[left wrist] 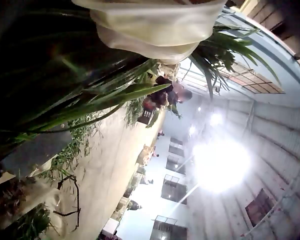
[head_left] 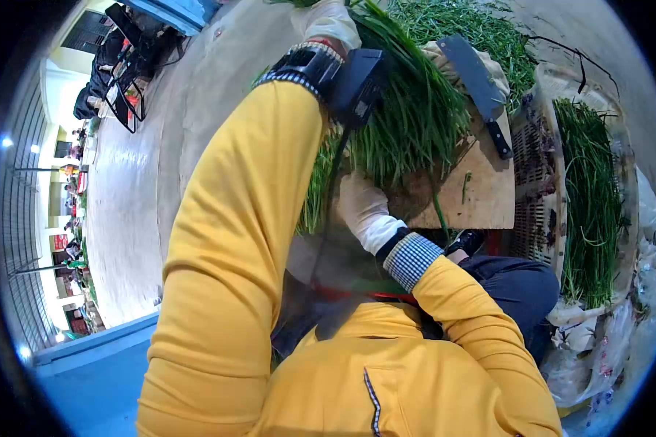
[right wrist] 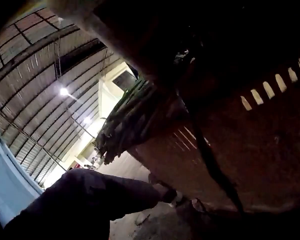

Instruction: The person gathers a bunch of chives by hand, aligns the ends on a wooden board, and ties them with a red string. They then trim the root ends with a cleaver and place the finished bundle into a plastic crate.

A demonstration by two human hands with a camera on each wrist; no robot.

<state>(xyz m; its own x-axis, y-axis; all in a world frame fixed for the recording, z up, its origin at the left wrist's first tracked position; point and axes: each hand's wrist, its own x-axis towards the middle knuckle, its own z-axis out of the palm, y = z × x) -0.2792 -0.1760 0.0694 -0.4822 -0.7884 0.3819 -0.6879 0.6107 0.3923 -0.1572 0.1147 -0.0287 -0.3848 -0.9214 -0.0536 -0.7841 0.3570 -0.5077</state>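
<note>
In the head view, my white-gloved left hand grips the far end of a large bunch of long, narrow-leaved greens. The left wrist view shows the glove with leaves sticking out on both sides. At the bunch's near end, my gloved right hand is against the stalks; its fingers are largely hidden, and I cannot tell whether they grip. The bunch lies over a wooden board. A cleaver rests to its right, black handle towards me, blade partly over a pale cloth.
A plastic basket of more greens stands right of the board, with clear plastic bags below it. Loose greens cover the floor beyond the board. A folding chair stands far left.
</note>
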